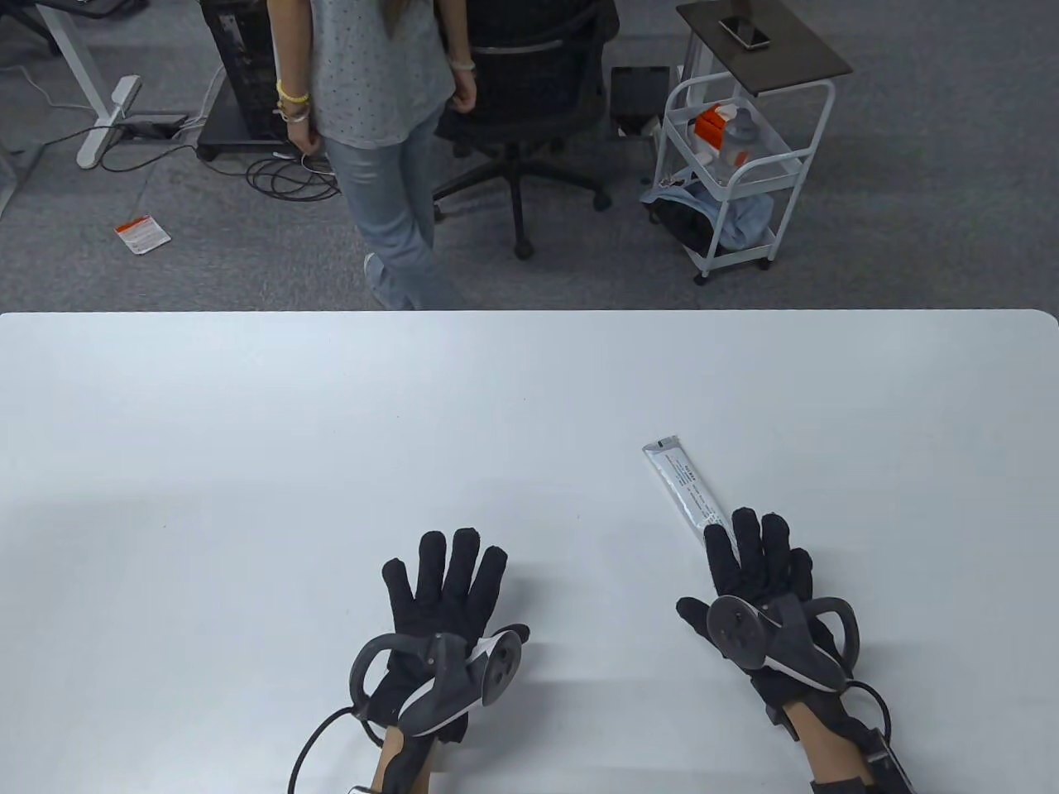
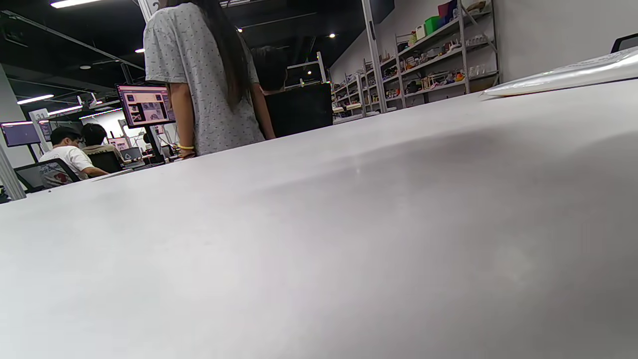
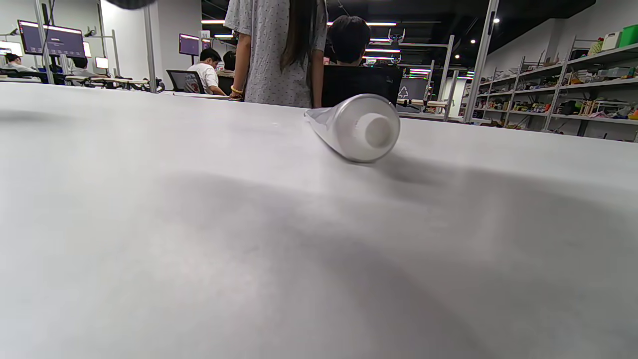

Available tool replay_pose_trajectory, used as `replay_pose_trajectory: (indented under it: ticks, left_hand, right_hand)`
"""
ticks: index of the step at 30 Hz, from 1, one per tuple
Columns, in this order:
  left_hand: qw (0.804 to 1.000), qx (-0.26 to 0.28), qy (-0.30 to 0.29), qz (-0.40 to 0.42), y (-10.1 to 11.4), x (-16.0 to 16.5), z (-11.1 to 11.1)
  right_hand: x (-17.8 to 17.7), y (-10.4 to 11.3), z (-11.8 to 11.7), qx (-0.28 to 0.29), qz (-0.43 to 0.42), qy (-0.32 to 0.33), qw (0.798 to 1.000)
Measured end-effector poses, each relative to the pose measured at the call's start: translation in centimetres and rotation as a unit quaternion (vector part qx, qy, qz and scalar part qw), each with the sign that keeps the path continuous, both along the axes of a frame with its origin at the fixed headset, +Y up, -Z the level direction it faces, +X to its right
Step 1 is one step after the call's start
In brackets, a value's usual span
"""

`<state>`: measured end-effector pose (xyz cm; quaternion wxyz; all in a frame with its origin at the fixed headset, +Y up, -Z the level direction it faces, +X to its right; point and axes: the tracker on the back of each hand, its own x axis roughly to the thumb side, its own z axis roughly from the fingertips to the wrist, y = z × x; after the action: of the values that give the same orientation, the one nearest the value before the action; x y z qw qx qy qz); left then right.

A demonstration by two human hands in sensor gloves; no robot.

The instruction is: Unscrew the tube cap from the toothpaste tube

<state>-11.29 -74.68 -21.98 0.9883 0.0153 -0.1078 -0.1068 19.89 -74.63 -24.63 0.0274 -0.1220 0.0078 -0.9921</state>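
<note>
Nothing gripped yet. Tube [image 1: 685, 490] lies flat on table [image 1: 248, 430], right of centre, nearer the front edge, cap [image 3: 377, 130] end under right hand's [image 1: 765, 591] fingertips. Both hands spread flat, L hand [image 1: 443, 608] well apart. Step: reach. Next, I'd judge: R pins tube, L comes over to twist cap.

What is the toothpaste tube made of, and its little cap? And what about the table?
The toothpaste tube looks like soft, shiny plastic or foil laminate: silvery, with a flat crimped end. The cap seems hard white matte plastic, though it is blurry. The table looks like smooth white laminate with a dull sheen; what lies underneath cannot be told.
</note>
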Motion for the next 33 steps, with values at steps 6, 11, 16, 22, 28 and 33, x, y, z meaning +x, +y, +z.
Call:
replay_pose_trajectory:
  ticks: [6,11,16,22,28,33]
  left_hand:
    - [1.000,-0.004,-0.003,0.000,-0.05,0.03,-0.02]
    - [1.000,-0.005,-0.002,-0.002,0.00,0.07,0.02]
    - [1.000,-0.006,-0.004,-0.002,-0.05,0.10,0.01]
    - [1.000,-0.005,-0.003,-0.003,0.00,0.10,0.06]
    - [1.000,-0.002,-0.002,-0.002,0.00,0.09,0.06]
    - [1.000,0.005,0.002,0.001,0.23,-0.09,0.11]
  right_hand:
    - [0.01,0.02,0.01,0.000,-0.001,-0.001,1.000]
    - [0.04,-0.03,-0.02,-0.001,-0.002,-0.001,1.000]
    - [0.07,-0.04,-0.04,-0.003,-0.003,0.000,1.000]
    - [0.10,-0.03,-0.04,-0.003,-0.004,0.000,1.000]
    - [0.13,-0.02,-0.05,-0.002,-0.005,-0.001,1.000]
    - [0.31,0.01,-0.21,-0.005,-0.013,-0.010,1.000]
